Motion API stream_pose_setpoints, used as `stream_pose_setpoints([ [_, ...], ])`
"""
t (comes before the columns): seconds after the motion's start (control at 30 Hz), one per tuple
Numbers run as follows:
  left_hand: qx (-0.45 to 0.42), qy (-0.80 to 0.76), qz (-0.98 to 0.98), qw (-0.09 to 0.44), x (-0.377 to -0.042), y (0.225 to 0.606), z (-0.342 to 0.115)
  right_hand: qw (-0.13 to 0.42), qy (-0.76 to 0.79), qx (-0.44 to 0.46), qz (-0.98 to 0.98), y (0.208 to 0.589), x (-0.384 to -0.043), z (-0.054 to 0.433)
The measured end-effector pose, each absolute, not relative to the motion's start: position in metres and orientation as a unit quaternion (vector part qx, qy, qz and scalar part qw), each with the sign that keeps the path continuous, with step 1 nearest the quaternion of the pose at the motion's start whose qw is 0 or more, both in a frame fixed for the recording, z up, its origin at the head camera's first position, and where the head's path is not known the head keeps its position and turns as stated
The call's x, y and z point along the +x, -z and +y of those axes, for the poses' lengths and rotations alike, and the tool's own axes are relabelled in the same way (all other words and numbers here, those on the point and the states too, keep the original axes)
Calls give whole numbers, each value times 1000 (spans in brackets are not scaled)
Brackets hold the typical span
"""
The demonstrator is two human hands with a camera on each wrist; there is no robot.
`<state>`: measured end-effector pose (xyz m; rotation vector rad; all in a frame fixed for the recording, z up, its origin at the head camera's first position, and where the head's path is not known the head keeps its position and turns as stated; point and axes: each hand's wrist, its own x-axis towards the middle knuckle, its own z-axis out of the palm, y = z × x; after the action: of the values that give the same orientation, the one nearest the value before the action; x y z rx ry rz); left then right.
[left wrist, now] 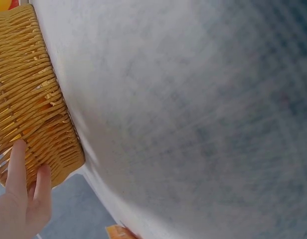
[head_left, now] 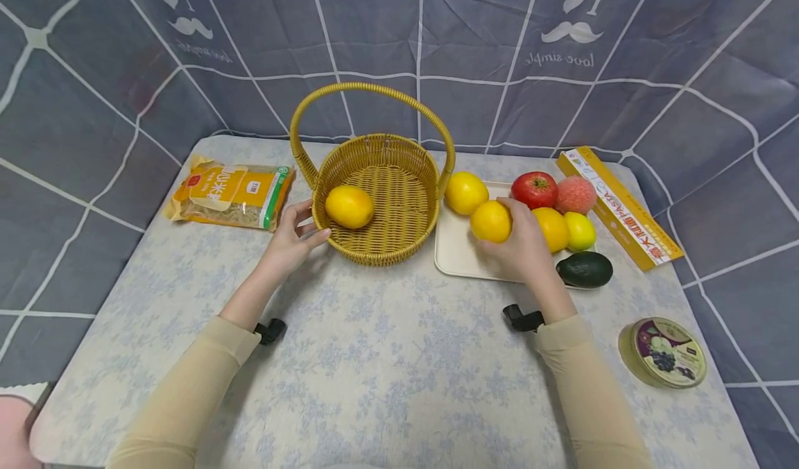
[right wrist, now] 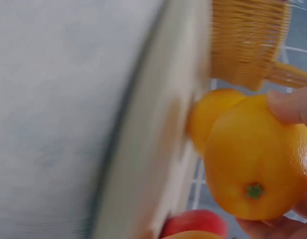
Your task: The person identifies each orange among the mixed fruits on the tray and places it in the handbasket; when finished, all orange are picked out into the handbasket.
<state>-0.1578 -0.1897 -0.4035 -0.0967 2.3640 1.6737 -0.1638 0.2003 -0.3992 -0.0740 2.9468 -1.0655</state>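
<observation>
My right hand (head_left: 524, 240) grips an orange (head_left: 490, 221) over the white tray (head_left: 462, 261); its green stem end shows in the right wrist view. At the left, my left hand (head_left: 290, 240) holds the side of the yellow wicker basket (head_left: 387, 250), its thumb at the rim and fingertips against the outer weave. Inside the basket lies an orange-yellow oval fruit (head_left: 349, 207). Another yellow-orange fruit (head_left: 466, 193) sits at the tray's back left corner. Beside the right hand are a red apple-like fruit (head_left: 535, 189), a pink peach (head_left: 576, 195) and an orange (head_left: 552, 229).
A small yellow fruit (head_left: 580, 232) and a dark green avocado (head_left: 584, 270) lie at the tray's right side. Farther right are a pasta box (head_left: 624, 209) and a round tin (head_left: 666, 353). Left of the basket lies an orange grain bag (head_left: 231, 193). The basket's handle (head_left: 374, 87) arches upright.
</observation>
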Motion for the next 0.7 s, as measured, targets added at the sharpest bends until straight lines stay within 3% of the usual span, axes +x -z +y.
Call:
stream_pose_setpoints([
  [0.33,-28,-576,808,123,-158,404,-190,37,426,-63,902,368,-159,186],
  [0.7,-31,-579,805,127,-159,404,-191,96,491,-149,853,365,-168,125],
])
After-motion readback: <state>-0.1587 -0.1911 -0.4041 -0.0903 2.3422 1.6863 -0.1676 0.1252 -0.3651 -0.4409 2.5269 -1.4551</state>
